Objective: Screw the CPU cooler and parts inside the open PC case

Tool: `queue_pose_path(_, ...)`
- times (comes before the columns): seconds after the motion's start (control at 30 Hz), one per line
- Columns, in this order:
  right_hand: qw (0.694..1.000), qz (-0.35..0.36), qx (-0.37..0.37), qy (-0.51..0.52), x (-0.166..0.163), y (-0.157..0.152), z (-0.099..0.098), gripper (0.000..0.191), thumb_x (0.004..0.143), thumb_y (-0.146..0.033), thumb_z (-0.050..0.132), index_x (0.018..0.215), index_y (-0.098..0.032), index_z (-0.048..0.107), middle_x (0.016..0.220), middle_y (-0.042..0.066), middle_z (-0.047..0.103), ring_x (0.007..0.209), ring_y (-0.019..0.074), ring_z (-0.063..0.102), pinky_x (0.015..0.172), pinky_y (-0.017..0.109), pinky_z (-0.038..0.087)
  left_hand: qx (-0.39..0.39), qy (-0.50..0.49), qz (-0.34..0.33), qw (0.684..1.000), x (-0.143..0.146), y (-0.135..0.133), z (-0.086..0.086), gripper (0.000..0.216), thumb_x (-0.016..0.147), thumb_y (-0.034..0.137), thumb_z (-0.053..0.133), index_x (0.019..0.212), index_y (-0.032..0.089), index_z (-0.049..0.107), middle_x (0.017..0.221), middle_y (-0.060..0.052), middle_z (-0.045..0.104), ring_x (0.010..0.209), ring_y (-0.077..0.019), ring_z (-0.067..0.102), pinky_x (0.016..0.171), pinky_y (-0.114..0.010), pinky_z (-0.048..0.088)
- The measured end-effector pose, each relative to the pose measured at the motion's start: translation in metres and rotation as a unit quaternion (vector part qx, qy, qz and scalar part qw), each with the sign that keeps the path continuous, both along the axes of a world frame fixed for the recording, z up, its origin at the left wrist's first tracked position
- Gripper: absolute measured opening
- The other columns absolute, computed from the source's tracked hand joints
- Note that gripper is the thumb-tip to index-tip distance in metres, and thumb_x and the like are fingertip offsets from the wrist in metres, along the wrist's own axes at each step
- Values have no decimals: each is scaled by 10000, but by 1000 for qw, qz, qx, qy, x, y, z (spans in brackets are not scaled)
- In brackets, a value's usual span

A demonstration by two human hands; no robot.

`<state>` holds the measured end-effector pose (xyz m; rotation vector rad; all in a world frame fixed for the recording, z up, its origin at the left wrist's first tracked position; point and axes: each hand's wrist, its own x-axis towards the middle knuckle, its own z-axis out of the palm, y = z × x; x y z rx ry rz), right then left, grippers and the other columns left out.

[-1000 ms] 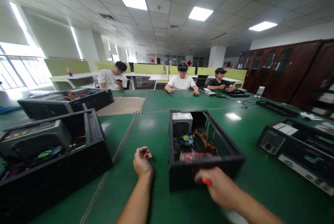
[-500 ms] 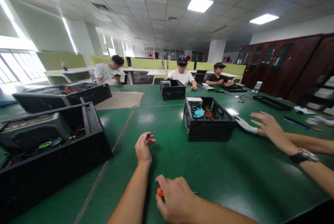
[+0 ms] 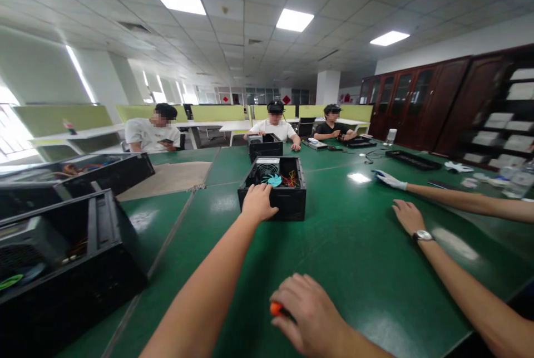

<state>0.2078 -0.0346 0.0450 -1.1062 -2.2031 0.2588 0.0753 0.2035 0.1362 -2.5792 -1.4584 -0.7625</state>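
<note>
My left hand is stretched forward, its fingers hooked over the near rim of an open black computer case and its thumb against the front wall. Inside that case a light-blue fan and red and yellow wires show. Close to me, my right hand is curled around a screwdriver, whose orange handle end pokes out by the thumb. The shaft is hidden in this view.
Two larger open cases stand left, the nearer one close by. A co-worker's gloved hand and bare hand rest on the green table at right. Behind my case stands another case, with several seated people beyond.
My left hand has reached forward and taken hold of the case's rim. The case now stands closer to the case behind it. The co-worker's bare hand has come down onto the table.
</note>
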Motion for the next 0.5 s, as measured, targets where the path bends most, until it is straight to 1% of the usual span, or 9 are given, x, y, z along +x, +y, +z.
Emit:
queue_pose_path(0.03,999,-19,-3,50,13,-2,14,236,869,-216,699,1085,-249,609,1002,27,674,898,210,621,807,341,497,3,20,9,1000,3,0,1,705,557,356,862,1190,152,628,1250,-208,653,1215,-419,563,1140,-566,285)
queue_pose_path(0.1,987,-56,5,151,40,-6,41,185,911,-199,648,1087,-237,605,1008,37,663,887,187,633,794,311,519,9,52,20,998,7,-6,5,679,527,430,891,1096,140,659,1150,-213,681,1147,-440,580,1089,-583,333)
queue_pose_path(0.17,967,-97,35,232,67,-11,64,147,937,-237,633,1082,-242,613,1035,47,662,934,188,647,830,310,538,17,72,20,997,8,-22,8,595,552,494,881,1001,160,677,1072,-193,694,1100,-425,591,1014,-539,414)
queue_pose_path(0.27,926,-150,87,336,101,-19,92,160,928,-275,668,1083,-262,628,1116,50,672,1039,197,666,923,331,557,34,80,12,996,5,-65,11,440,651,537,820,896,202,672,1024,-165,688,1059,-386,601,875,-452,492)
queue_pose_path(0.33,900,-160,100,392,115,-23,107,197,912,-285,693,1098,-264,633,1134,48,690,1006,190,698,910,324,584,44,86,4,995,1,-105,10,387,687,550,793,835,219,657,960,-152,686,969,-364,629,787,-431,505)
queue_pose_path(0.37,896,-160,97,402,119,-23,113,212,910,-292,695,1111,-260,636,1131,50,701,979,189,712,890,320,598,46,91,-2,995,-1,-128,9,367,701,552,781,807,228,646,912,-142,686,900,-351,643,738,-423,502)
queue_pose_path(0.4,901,-158,86,395,121,-22,118,227,913,-301,689,1129,-255,638,1121,55,713,956,191,721,867,319,608,43,95,-11,994,-3,-150,6,344,719,548,766,788,238,634,865,-130,687,833,-337,652,690,-414,493)
queue_pose_path(0.43,913,-154,72,371,121,-20,123,238,923,-308,673,1152,-251,638,1114,59,721,949,195,725,855,321,612,34,94,-21,995,-5,-173,3,315,744,535,746,784,247,625,829,-117,690,782,-326,657,651,-404,480)
queue_pose_path(0.5,948,-136,45,285,115,-13,127,251,950,-305,626,1195,-249,632,1122,63,722,982,203,716,866,331,605,-6,75,-47,996,-9,-216,-7,264,768,496,726,804,260,615,788,-90,698,708,-307,660,597,-384,456)
